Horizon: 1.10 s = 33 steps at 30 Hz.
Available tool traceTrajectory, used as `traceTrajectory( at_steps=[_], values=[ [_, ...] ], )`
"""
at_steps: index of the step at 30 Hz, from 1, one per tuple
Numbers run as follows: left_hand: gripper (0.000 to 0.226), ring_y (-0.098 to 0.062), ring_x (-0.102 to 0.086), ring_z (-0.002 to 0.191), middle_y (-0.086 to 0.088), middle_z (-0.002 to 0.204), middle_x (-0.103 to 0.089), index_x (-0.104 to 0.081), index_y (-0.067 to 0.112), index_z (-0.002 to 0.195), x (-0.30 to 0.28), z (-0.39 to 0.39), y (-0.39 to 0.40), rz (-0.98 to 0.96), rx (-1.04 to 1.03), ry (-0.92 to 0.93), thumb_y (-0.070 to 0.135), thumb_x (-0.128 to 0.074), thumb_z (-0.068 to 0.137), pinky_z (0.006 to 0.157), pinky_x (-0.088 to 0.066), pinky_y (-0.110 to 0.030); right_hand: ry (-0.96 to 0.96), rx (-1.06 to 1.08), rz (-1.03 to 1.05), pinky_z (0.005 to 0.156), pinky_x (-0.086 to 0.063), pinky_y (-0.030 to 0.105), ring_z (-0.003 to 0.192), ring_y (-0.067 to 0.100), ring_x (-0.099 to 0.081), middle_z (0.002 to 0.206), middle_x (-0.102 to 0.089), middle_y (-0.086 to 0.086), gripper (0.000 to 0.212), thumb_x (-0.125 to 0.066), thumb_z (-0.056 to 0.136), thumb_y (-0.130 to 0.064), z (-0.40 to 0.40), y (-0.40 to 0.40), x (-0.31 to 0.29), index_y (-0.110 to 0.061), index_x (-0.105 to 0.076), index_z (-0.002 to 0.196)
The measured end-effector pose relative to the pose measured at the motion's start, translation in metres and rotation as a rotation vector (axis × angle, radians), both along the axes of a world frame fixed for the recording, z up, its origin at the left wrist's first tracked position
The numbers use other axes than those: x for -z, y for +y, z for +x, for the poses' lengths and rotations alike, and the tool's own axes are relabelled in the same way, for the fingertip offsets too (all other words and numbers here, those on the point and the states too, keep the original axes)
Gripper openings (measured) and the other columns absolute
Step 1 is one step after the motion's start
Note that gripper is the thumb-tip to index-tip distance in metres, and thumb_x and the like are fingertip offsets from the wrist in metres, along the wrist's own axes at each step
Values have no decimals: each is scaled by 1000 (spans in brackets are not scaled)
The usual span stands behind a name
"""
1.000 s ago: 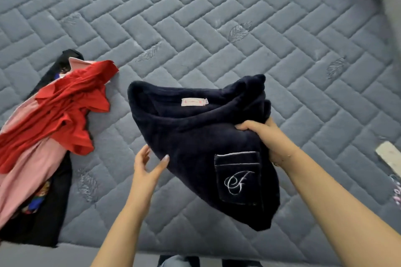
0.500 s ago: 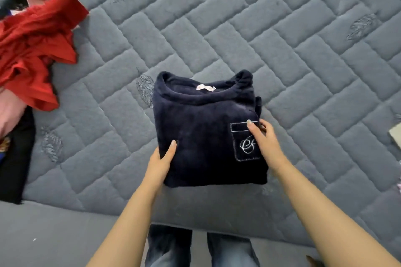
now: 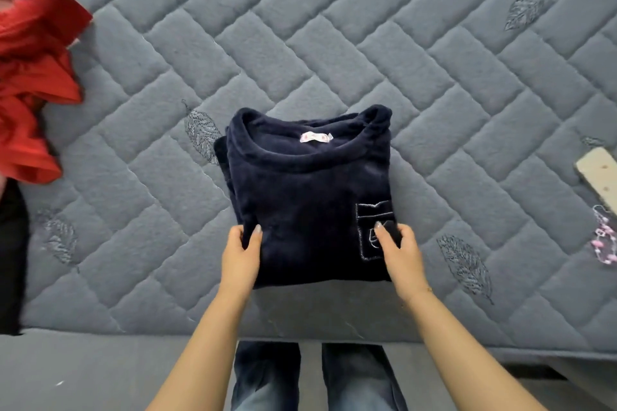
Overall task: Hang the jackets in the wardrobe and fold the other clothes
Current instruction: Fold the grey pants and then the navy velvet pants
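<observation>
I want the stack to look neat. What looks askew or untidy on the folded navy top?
Mostly square, collar up. On the navy top, folded layers poke out unevenly along its left edge, and the right hand bunches the pocket corner.

1 navy top (image 3: 310, 207), 1 red garment (image 3: 31, 83), 2 hands (image 3: 238, 259) (image 3: 402, 255).

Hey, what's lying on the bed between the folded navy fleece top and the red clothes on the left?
Nothing: in the head view, only bare grey quilted mattress separates the folded navy fleece top from the red clothes.
</observation>
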<state>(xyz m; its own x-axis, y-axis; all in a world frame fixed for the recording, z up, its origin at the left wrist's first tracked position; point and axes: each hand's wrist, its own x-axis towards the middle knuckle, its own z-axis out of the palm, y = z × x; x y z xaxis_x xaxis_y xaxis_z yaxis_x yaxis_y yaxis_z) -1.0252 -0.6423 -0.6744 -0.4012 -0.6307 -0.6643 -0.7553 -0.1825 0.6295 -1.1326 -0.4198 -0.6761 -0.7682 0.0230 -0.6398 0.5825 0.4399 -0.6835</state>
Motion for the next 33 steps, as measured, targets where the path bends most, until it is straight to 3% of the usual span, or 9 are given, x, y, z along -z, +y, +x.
traceTrajectory(
  at_steps=[4,7,10,13,18,22,27,31,33],
  values=[
    [33,-13,-53,112,-3,128,-54,-50,30,109,-3,-23,-29,34,-206,172,29,-67,80,93,-43,-28,-16,-32,-93,99,-43,28,113,11,-55,122,-58,-1,45,-71,85,-30,-36,-2,7,-21,-48,123],
    [89,-11,-48,122,7,143,-38,-39,30,135,-6,-50,-48,191,-196,147,60,-77,60,98,-45,-28,-96,-119,-102,104,-41,27,120,5,-51,134,-50,-8,93,-76,64,-63,-65,-15,6,-23,-37,140],
    [118,-23,-40,135,2,152,-28,-19,35,150,2,-73,-55,312,-135,-22,74,-75,53,110,-39,-44,-206,-180,-131,97,-49,31,112,9,-60,130,-57,-6,93,-79,66,-60,-84,-34,10,-23,-35,140],
    [101,-24,-28,139,1,149,-21,-21,32,150,15,-78,-54,175,9,-140,77,-62,70,115,-28,-42,-200,-208,-150,97,-50,33,109,12,-62,127,-61,-3,77,-79,74,-47,-94,-50,22,-24,-37,135],
    [60,-11,-47,127,9,144,-44,-35,36,145,21,-62,-51,226,27,119,64,-45,92,111,-37,-37,-153,-262,-233,96,-51,35,109,14,-65,122,-66,-6,71,-77,76,-49,-99,-55,25,-29,-44,136],
    [56,-10,-57,119,11,133,-58,-41,39,143,-3,-52,-46,299,-62,183,66,-39,94,100,-48,-34,-196,-341,-276,77,-58,28,95,14,-72,106,-74,-3,45,-74,78,-47,-100,-56,-4,-29,-62,118],
    [49,2,-64,75,13,102,-67,-56,34,126,-66,-8,-41,199,-285,100,66,-39,93,54,-48,-15,-226,-525,-223,63,-54,19,87,11,-73,97,-76,-1,34,-70,81,-42,-101,-79,-77,-19,-71,106],
    [64,-11,-62,76,-1,104,-67,-59,23,123,-135,59,-34,172,-524,11,73,-36,89,52,-44,-25,-252,-785,-189,66,-54,22,85,14,-73,93,-77,-2,34,-69,81,-43,-68,-126,-153,-19,-70,105],
    [72,-25,-61,99,-7,123,-62,-56,20,131,-171,108,-29,148,-648,-20,74,-34,89,59,-41,-30,-253,-907,-200,66,-55,21,84,15,-73,91,-77,0,33,-69,82,-41,-35,-154,-193,-18,-69,105]
  ],
)
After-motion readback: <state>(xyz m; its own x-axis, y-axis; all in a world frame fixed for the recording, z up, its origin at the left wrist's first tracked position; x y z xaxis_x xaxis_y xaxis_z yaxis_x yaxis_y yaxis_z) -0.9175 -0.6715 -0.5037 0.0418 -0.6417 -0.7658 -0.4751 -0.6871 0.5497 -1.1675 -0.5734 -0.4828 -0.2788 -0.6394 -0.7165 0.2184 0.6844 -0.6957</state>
